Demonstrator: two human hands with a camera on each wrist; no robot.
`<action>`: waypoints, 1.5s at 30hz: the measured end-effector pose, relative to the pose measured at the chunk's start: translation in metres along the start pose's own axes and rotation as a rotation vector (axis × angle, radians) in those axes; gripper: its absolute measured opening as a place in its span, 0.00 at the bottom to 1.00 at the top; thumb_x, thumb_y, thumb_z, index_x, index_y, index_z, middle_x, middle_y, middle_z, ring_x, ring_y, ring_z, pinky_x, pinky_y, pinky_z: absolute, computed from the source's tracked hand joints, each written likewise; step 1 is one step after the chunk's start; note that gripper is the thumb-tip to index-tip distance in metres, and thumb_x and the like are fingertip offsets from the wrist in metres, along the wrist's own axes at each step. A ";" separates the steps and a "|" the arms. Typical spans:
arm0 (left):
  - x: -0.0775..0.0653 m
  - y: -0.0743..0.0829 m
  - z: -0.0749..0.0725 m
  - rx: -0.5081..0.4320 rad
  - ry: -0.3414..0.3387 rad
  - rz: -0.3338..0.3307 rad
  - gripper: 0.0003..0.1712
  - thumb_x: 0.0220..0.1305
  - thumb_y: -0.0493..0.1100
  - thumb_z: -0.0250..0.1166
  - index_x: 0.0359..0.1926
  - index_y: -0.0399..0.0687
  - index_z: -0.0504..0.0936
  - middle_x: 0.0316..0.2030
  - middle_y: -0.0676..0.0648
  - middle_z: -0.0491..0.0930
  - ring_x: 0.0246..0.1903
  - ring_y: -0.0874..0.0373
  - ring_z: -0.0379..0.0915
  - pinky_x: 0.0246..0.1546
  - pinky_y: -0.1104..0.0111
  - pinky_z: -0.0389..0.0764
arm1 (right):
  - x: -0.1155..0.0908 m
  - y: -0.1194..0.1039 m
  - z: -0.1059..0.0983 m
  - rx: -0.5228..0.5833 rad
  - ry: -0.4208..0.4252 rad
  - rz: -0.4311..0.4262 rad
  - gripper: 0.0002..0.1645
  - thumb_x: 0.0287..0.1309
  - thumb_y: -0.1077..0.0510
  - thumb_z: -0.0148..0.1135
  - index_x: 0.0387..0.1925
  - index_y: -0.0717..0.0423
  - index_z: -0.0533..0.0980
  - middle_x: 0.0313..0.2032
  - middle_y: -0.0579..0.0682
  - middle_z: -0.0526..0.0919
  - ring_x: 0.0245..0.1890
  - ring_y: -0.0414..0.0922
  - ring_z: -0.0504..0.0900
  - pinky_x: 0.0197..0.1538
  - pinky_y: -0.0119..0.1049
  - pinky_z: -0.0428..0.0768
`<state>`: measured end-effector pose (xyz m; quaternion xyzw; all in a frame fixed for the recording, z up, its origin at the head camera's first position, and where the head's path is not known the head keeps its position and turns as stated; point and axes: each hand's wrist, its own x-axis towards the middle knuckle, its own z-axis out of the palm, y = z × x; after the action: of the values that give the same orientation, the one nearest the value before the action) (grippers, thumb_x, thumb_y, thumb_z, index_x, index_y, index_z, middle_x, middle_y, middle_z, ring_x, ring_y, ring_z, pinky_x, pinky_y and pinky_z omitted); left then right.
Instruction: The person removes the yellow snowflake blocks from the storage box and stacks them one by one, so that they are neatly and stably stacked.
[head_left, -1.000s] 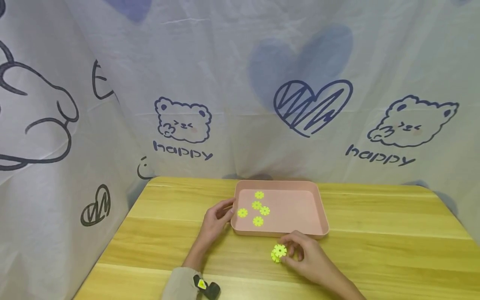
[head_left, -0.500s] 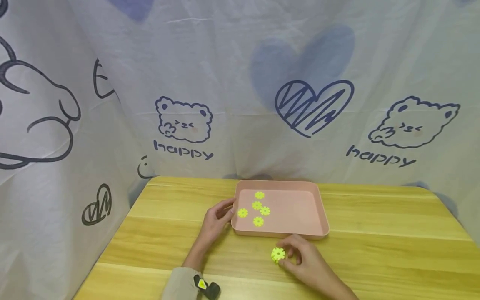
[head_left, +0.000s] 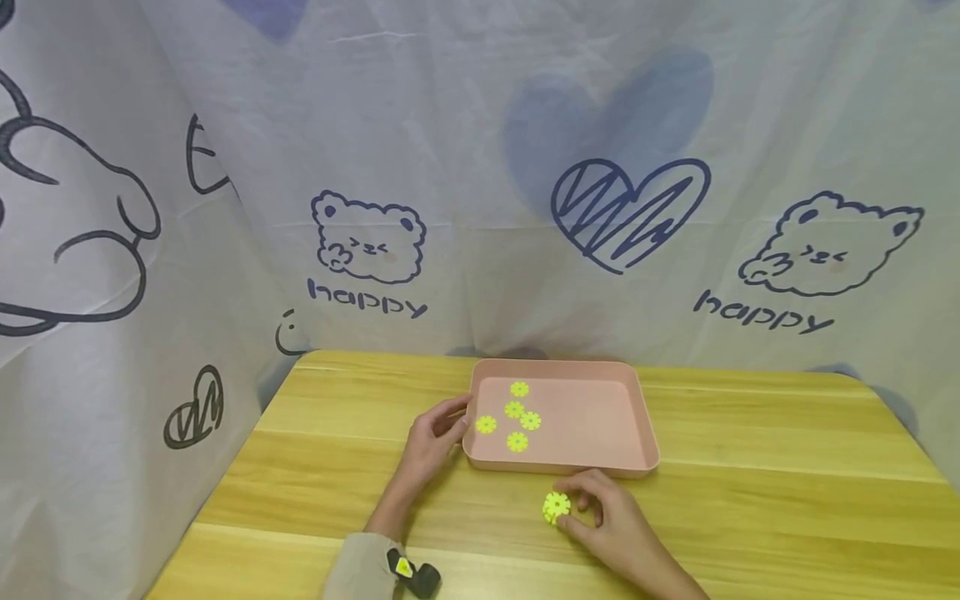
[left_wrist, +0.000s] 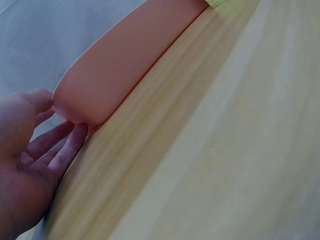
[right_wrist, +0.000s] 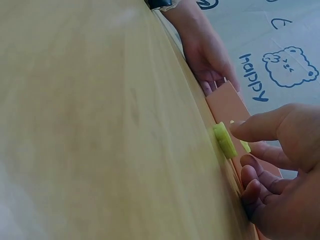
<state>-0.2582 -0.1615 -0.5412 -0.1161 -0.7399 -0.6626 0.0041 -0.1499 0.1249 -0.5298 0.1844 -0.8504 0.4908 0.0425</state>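
Observation:
A pink tray point(head_left: 600, 417) lies on the table with several yellow-green notched flower-shaped discs point(head_left: 517, 442) in its left half. My left hand point(head_left: 431, 442) holds the tray's left side; the left wrist view shows the thumb at the rim and the fingertips low at the corner of the tray wall point(left_wrist: 110, 65). Just in front of the tray, my right hand point(head_left: 611, 521) pinches a notched disc point(head_left: 557, 503) between thumb and index finger. In the right wrist view, a thick yellow-green piece point(right_wrist: 225, 141) stands edge-on just beyond the thumb tip, close over the table.
The wooden table point(head_left: 765, 483) reaches back to a white curtain point(head_left: 480, 275) printed with hearts and bears. Another white curtain wall point(head_left: 90, 433) runs along the left. A black strapped device point(head_left: 420, 575) sits on the left wrist.
My right hand has shifted slightly left and down, and the two discs at its fingertips now overlap more. The left hand, the tray and the discs in it stay put.

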 end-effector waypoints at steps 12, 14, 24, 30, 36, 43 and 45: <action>0.000 0.000 0.000 -0.005 0.009 0.001 0.22 0.74 0.35 0.62 0.66 0.35 0.77 0.65 0.35 0.76 0.62 0.38 0.75 0.54 0.60 0.85 | -0.001 0.003 0.003 0.011 -0.013 0.009 0.19 0.51 0.64 0.77 0.46 0.51 0.84 0.43 0.43 0.80 0.36 0.41 0.75 0.33 0.29 0.77; 0.001 -0.001 0.000 -0.010 0.008 0.004 0.22 0.74 0.35 0.62 0.66 0.35 0.77 0.65 0.35 0.75 0.62 0.38 0.75 0.54 0.60 0.85 | -0.002 0.002 0.003 0.009 -0.014 0.018 0.18 0.51 0.63 0.77 0.46 0.51 0.84 0.43 0.43 0.80 0.36 0.41 0.75 0.34 0.29 0.78; 0.000 -0.003 0.000 0.003 0.013 -0.004 0.22 0.75 0.34 0.62 0.66 0.36 0.77 0.65 0.36 0.76 0.61 0.39 0.76 0.52 0.59 0.86 | -0.001 0.000 0.004 0.004 -0.034 0.082 0.17 0.54 0.62 0.78 0.46 0.50 0.84 0.44 0.43 0.79 0.37 0.40 0.73 0.36 0.29 0.76; 0.000 -0.002 0.000 0.003 0.014 0.007 0.22 0.75 0.34 0.61 0.66 0.35 0.77 0.65 0.36 0.76 0.61 0.39 0.76 0.52 0.60 0.86 | -0.001 0.000 0.003 -0.001 -0.035 0.072 0.18 0.53 0.62 0.78 0.45 0.50 0.84 0.42 0.43 0.78 0.37 0.40 0.73 0.35 0.29 0.76; 0.001 -0.003 -0.001 -0.005 0.012 0.017 0.22 0.75 0.34 0.61 0.66 0.34 0.77 0.65 0.35 0.75 0.61 0.38 0.76 0.52 0.59 0.86 | -0.001 0.000 0.003 -0.011 -0.035 0.075 0.18 0.52 0.61 0.79 0.45 0.50 0.84 0.40 0.42 0.78 0.36 0.40 0.73 0.34 0.28 0.75; 0.001 -0.003 -0.001 -0.017 0.008 0.004 0.22 0.74 0.34 0.62 0.66 0.35 0.77 0.65 0.36 0.76 0.61 0.39 0.76 0.52 0.60 0.86 | -0.001 0.000 0.003 -0.019 -0.032 0.087 0.19 0.52 0.60 0.79 0.46 0.51 0.84 0.41 0.43 0.78 0.36 0.40 0.73 0.34 0.29 0.75; 0.001 -0.004 0.000 -0.019 0.008 0.005 0.21 0.74 0.34 0.62 0.66 0.36 0.77 0.64 0.36 0.76 0.61 0.39 0.76 0.51 0.60 0.86 | -0.001 0.000 0.002 -0.019 -0.032 0.085 0.19 0.51 0.60 0.79 0.46 0.51 0.84 0.40 0.43 0.78 0.36 0.40 0.72 0.33 0.29 0.75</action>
<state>-0.2600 -0.1620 -0.5445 -0.1152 -0.7334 -0.6699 0.0075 -0.1483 0.1231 -0.5311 0.1554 -0.8627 0.4812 0.0097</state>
